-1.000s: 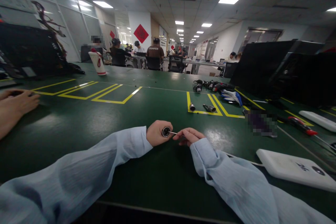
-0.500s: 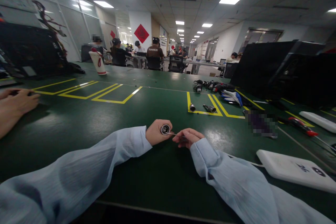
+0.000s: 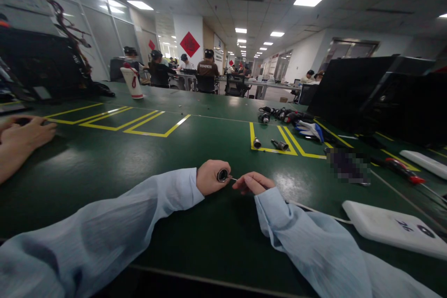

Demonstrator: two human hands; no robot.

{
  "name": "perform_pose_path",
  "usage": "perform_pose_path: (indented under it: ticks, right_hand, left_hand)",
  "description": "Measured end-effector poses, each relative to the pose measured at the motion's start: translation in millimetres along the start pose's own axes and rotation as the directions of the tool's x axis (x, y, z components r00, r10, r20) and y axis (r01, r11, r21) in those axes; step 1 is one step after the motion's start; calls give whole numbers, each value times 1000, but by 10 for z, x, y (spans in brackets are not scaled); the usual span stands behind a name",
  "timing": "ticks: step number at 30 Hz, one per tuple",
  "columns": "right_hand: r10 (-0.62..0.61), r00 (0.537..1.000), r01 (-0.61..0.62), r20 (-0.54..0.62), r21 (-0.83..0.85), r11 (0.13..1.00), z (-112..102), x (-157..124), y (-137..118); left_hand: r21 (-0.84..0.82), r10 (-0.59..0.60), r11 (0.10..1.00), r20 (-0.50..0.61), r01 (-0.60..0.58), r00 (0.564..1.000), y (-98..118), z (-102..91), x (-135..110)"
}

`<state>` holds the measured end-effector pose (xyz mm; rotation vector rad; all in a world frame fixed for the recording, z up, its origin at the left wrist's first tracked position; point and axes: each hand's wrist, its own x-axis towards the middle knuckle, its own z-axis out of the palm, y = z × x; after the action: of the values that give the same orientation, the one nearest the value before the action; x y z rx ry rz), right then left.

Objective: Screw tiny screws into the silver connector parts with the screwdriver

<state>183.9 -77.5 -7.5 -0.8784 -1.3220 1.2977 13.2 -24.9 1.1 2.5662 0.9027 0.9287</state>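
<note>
Spanning the lower part of the view, the green bench (image 3: 216, 237) supports all items listed below. Two forearms in light blue sleeves (image 3: 118, 214) extend over its near side from the lower left and lower right, converging near the middle. A white case (image 3: 387, 221) lies flat beyond the right sleeve, a pale cable (image 3: 335, 217) at its left end. Farther off, two metal parts (image 3: 280, 145) rest within a yellow tape marking (image 3: 251, 136).

The left hand (image 3: 209, 179) is curled into a fist, thumb side uppermost, above the bench. Its grip is closed around the cylindrical part. The right hand (image 3: 256, 182) is set opposite, back upward, fingers bent and directed left. Its grip pinches the thin rod between thumb and fingers.

The cylindrical part (image 3: 222, 175) is located inside the left fist. Its open end faces the wearer; the long axis runs roughly away from the viewer, the body being mostly concealed by the fingers. The end shows a bright metallic rim around a dark interior.

The thin rod (image 3: 233, 179) bridges the gap between the hands. Its long axis is nearly level, the tip pointing left and slightly up toward the rim; whether it makes contact cannot be determined. It appears slender, straight and metallic.
</note>
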Motion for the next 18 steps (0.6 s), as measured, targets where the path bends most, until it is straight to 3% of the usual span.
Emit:
perform_pose_path:
  ticks: [5,9,13,18]
  right_hand:
    - [171,975,-207,142,300,931,-83,96,47]
    - [249,944,-319,216,400,859,-104,146,73]
    - [213,969,-243,126,332,911,-96,103,41]
    - [54,998,-55,27,30,998,-60,26,9]
  left_hand:
    - [-179,39,983,23,-34,999,17,-12,15]
    - [-236,32,971,48,-20,998,16,-16,23]
    - [-133,-37,990,11,38,999,-4,-1,17]
    - [82,-58,995,0,58,998,-10,16,13]
